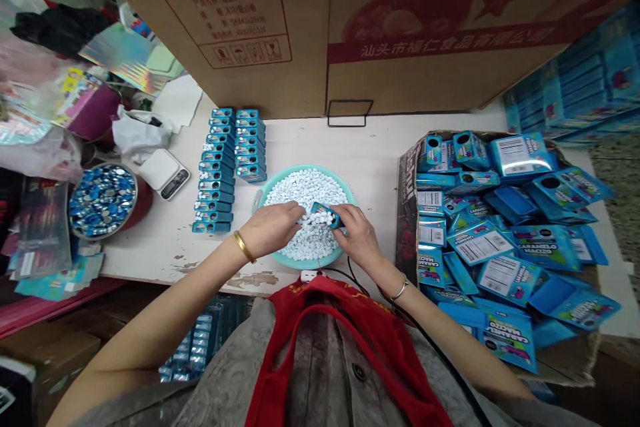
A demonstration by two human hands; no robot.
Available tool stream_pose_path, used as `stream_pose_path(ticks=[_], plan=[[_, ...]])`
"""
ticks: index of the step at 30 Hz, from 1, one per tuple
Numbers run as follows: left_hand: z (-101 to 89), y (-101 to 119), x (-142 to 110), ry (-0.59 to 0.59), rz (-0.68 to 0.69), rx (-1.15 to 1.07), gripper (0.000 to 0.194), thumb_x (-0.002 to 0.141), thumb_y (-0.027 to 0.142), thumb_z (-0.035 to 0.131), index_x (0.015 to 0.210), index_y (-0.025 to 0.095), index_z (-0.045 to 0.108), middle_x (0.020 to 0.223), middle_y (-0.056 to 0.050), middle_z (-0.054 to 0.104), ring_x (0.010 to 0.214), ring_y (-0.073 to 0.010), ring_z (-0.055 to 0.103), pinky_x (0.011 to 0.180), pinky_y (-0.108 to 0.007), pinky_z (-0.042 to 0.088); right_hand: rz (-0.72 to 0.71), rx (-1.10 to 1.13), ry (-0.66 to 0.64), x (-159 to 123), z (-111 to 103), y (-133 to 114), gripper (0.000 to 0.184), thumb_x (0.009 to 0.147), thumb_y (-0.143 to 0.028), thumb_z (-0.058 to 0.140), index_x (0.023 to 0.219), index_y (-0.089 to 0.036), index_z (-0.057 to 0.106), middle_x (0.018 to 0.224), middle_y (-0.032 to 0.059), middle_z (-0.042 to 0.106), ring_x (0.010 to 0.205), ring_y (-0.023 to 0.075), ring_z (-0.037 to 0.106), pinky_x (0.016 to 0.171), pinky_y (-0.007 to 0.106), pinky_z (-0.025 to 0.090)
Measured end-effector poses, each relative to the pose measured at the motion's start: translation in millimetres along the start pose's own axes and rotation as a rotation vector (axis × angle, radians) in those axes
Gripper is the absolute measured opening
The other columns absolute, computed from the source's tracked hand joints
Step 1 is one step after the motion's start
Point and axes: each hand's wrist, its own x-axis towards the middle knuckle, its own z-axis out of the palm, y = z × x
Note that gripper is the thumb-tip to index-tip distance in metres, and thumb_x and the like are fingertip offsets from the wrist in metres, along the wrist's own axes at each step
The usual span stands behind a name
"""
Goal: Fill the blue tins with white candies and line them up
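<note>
1. Progress, taking the aqua basin (300, 265) as the clock's centre: two rows of small blue boxes (215, 185) stand on the desk (375, 195) at 10 o'clock, some with white bits at their openings. I'd call those done.
2. Looks like loads left: the cardboard carton (407, 213) at 3 o'clock is heaped with more blue packs (481, 240), and the basin's full of white pieces (310, 187).
3. The current box (326, 209) is tilted over the basin, white pieces on it. Right hand (359, 235) pinches its 3 o'clock end, forearm coming from 4.
4. Left hand (281, 225) reaches in from 8, palm down, fingers bunched near the box; can't tell if they're pinching pieces.
</note>
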Motion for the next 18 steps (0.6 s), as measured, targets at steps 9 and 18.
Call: stream_pose_path(ticks=[9, 18], plan=[[-38.0, 50.8, -6.1, -0.037, -0.047, 0.205, 0.026, 0.094, 0.007, 0.035, 0.103, 0.010, 0.059, 0.091, -0.014, 0.065, 0.086, -0.0254, 0.066, 0.068, -0.035, 0.051, -0.006, 0.015, 0.004, -3.2, 6.9, -3.5, 0.051, 0.078, -0.007, 0.049, 0.126, -0.023, 0.055, 0.113, 0.0101, 0.063, 0.107, 0.0281, 0.058, 0.094, 0.046, 0.051], [86.4, -60.6, 6.8, -0.017, -0.311, -0.006, 0.021, 0.091, 0.012, 0.042, 0.102, 0.014, 0.059, 0.108, -0.013, 0.058, 0.098, -0.0244, 0.060, 0.075, -0.033, 0.048, 0.118, 0.075, 0.030, -7.0, -10.2, 11.1, 0.038, 0.085, -0.018, 0.053, 0.122, -0.023, 0.057, 0.112, 0.0109, 0.061, 0.109, 0.0281, 0.058, 0.095, 0.046, 0.051]])
